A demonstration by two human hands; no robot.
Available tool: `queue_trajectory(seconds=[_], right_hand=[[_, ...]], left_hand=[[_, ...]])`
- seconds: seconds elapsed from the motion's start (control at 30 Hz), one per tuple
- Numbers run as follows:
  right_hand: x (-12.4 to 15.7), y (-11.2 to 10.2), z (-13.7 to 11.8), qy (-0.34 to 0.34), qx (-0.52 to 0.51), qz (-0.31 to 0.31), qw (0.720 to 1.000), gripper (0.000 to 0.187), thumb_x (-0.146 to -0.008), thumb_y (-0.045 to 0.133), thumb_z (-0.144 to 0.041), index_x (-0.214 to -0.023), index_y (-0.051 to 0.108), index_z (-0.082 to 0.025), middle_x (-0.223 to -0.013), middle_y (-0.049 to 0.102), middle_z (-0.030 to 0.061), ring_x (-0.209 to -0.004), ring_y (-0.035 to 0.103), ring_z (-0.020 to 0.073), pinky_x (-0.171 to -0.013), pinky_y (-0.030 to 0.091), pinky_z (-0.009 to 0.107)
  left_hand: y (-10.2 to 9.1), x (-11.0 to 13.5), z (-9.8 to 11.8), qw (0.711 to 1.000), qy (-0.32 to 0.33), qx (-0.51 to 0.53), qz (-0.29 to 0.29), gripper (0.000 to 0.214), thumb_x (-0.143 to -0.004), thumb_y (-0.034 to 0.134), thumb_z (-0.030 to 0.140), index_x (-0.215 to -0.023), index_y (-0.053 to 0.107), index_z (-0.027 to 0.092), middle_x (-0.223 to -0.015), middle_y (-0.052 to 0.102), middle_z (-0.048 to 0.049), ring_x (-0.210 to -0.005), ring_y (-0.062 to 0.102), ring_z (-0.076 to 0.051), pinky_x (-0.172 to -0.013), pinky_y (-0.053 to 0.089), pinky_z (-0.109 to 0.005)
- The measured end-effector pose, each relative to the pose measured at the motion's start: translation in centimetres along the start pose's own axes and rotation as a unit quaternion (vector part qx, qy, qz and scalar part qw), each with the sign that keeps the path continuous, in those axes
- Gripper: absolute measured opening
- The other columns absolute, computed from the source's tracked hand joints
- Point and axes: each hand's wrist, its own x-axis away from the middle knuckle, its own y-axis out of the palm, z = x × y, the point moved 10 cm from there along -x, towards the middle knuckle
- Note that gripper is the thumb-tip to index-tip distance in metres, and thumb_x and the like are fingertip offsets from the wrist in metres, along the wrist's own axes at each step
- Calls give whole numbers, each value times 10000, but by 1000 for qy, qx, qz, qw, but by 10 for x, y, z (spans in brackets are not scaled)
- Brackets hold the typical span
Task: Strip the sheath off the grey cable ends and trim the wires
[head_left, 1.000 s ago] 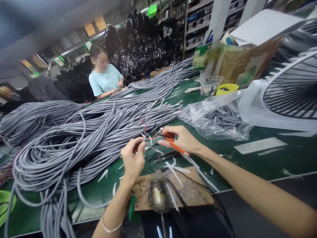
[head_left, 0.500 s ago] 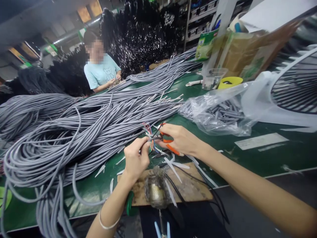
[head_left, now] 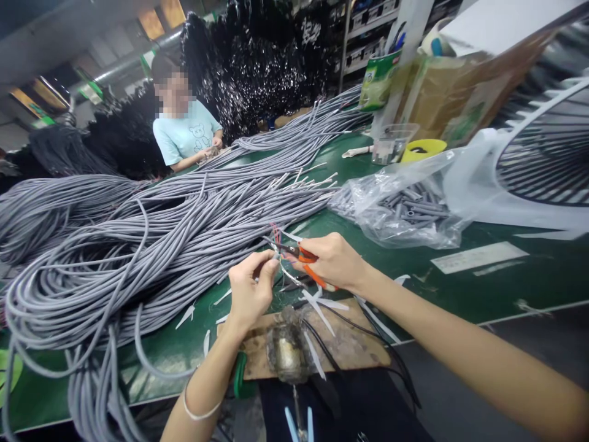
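Note:
My left hand [head_left: 252, 283] pinches the end of a grey cable, its thin coloured wires [head_left: 276, 233] fanning out past the fingertips. In my right hand [head_left: 332, 263] is a pair of orange-handled cutters [head_left: 309, 259], with the dark blades beside those wires, close to my left fingertips. Whether the blades touch the wires is too small to tell. A pale twisted strand [head_left: 292, 274] hangs below the blades. Long bundles of grey cable [head_left: 115, 264] spread over the green table [head_left: 391, 294] to the left of and beyond my hands.
A wooden board [head_left: 354, 344] bearing a metal device [head_left: 289, 353] lies nearest me, with white scraps [head_left: 318, 312] on it. To the right are a clear bag of grey tubes [head_left: 405, 205], a yellow roll [head_left: 423, 150] and a white fan [head_left: 543, 159]. Across the table a person [head_left: 188, 132] handles cable.
The cutters' blades have swung up and left across the wires. The coloured wires that hung below my fingers no longer show there; a pale strand shows instead. The view has shifted slightly.

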Motion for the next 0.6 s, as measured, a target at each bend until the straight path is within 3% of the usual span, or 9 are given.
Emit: queue_trajectory(seconds=[0.1,0.2,0.33,0.5,0.53,0.6], right_hand=[[-4,2,29,116,70,-49,990,423,-872,424,-463,-715,650,-142,-641,664,101,-611,605,175,-540,315,237],[-1,4,59,213,129,-115,962,376,-871,426,-425,-887,681,-149,-834,702,145,-801,650,232,-597,369,250],[2,8,72,233,142,-172,947,290,-846,448,-275,-963,675,-136,-928,694,164,-892,651,257,-649,418,265],[6,17,62,205,113,-204,951,310,-862,440,-266,-1007,661,-103,-933,681,188,-911,649,275,-673,447,282],[8,19,60,200,106,-210,951,313,-864,438,-258,-1005,662,-93,-929,677,198,-907,649,284,-673,451,291],[9,23,57,186,94,-221,953,307,-860,439,-228,-983,671,-69,-928,669,218,-897,647,301,-681,457,311]], left_hand=[[-3,-6,-9,999,-30,0,14,177,-776,574,293,-800,692,163,-555,569,10,-456,465,-96,-478,378,-213],[-17,-13,-10,996,-56,17,64,233,-731,619,319,-856,698,141,-492,540,26,-403,451,-88,-440,374,-209],[-47,0,13,990,-81,57,101,289,-724,643,333,-895,703,108,-453,521,27,-376,461,-88,-405,376,-204],[-99,81,48,985,-126,82,84,232,-777,631,323,-953,724,203,-485,554,0,-333,449,-97,-336,344,-216],[-106,99,50,985,-137,86,64,220,-778,626,333,-938,732,224,-521,579,-16,-311,428,-91,-312,316,-218],[-102,136,37,973,-215,68,-52,203,-761,635,359,-863,754,231,-507,567,-34,-296,421,-100,-298,292,-227]])
